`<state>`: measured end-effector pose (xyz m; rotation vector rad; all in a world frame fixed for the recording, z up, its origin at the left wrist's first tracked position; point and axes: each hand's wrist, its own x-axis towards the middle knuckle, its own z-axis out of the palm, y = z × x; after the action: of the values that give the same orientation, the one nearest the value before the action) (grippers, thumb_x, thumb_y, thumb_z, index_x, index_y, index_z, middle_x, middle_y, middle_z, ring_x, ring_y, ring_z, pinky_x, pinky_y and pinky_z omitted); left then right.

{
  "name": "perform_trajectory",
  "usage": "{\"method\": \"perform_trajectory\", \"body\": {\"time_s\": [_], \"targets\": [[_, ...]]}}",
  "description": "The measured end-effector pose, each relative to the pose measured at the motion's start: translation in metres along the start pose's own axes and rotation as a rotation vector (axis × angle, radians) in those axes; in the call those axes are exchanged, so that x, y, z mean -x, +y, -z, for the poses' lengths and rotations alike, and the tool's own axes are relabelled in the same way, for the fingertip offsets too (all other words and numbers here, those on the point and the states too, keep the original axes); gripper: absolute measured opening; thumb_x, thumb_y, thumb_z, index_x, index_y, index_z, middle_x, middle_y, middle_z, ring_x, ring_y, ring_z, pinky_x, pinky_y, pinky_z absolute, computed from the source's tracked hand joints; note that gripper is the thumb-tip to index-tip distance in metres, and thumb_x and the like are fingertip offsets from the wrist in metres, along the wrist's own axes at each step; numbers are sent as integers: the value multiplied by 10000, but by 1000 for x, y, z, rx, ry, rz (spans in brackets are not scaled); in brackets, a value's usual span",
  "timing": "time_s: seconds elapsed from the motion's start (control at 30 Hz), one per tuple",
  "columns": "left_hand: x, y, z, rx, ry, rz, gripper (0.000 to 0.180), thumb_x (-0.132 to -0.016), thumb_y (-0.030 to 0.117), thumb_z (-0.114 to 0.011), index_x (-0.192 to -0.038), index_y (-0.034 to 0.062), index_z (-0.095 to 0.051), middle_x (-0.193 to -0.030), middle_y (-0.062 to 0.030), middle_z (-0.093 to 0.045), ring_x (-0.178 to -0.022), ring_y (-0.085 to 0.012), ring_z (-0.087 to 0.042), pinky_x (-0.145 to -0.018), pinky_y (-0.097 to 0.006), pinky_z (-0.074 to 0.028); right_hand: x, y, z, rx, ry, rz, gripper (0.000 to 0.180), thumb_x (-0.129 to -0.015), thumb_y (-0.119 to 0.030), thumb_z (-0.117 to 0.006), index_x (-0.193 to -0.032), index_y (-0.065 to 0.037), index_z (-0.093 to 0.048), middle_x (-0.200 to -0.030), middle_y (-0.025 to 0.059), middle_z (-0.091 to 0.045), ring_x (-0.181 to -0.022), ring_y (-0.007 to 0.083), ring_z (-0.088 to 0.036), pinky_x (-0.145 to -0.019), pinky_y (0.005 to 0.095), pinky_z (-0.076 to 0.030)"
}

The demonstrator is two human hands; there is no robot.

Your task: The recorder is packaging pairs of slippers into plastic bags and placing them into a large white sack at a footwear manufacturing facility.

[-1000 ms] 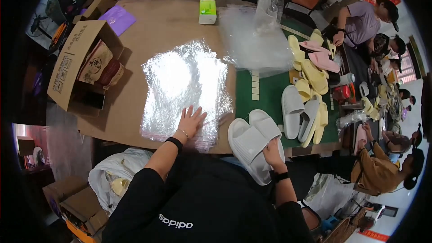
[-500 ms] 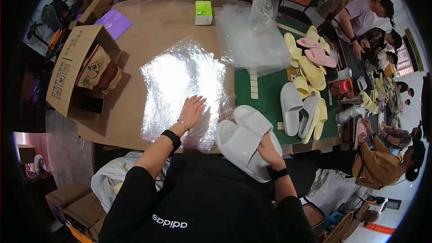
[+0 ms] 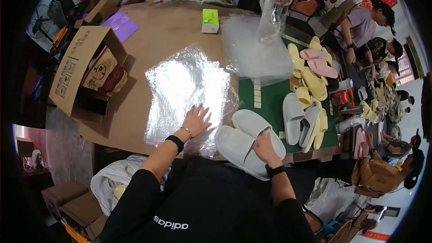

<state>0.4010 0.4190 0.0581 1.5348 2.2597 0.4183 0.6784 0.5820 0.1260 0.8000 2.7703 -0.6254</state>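
My left hand [image 3: 196,119] lies flat, fingers spread, on the near edge of a stack of clear plastic bags [image 3: 186,92] spread on the brown table [image 3: 157,40]. My right hand [image 3: 264,146] rests on a pair of white slippers [image 3: 245,142] lying side by side at the table's near edge, just right of the bags. Its fingers grip the right slipper's side.
An open cardboard box [image 3: 85,74] with packets stands at the left. More white, yellow and pink slippers [image 3: 308,92] lie on a green mat [image 3: 267,103] to the right. A crumpled clear bag [image 3: 256,49] and a green-white small box [image 3: 210,20] sit farther back. Other people work across and at the right.
My left hand has stayed on the plastic bags. The right hand with the white slippers has shifted slightly left, closer to the bags.
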Motion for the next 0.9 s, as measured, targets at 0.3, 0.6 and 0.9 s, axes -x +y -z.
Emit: {"method": "perform_trajectory", "body": {"time_s": [0.3,0.6,0.9], "targets": [[6,-10,-13,-169,69,40,482,-831,184,-466,-1287,84,-346,-1298,-217,-347,-1182,-374,-342,-970,-434,-306,38,32,4,-174,101,-87,450,-756,-135,-535,-1184,-18,-461,-1284,205,-390,-1221,381,-288,-1004,552,-156],[-10,11,4,-5,249,-45,415,-860,197,-432,-1264,104,-421,-1284,-126,-421,-1172,-323,-368,-963,-420,-302,-8,-8,-2,-317,85,251,355,-690,-84,-521,-1028,25,-530,-1137,232,-467,-1073,409,-377,-925,491,-276],[5,32,34,50,178,-222,442,-862,146,-422,-1297,74,-385,-1319,-158,-381,-1213,-356,-320,-1017,-463,-229,-35,-69,13,189,16,114,281,-748,-215,-520,-942,-24,-590,-970,142,-577,-1123,312,-428,-975,562,-218]]}}
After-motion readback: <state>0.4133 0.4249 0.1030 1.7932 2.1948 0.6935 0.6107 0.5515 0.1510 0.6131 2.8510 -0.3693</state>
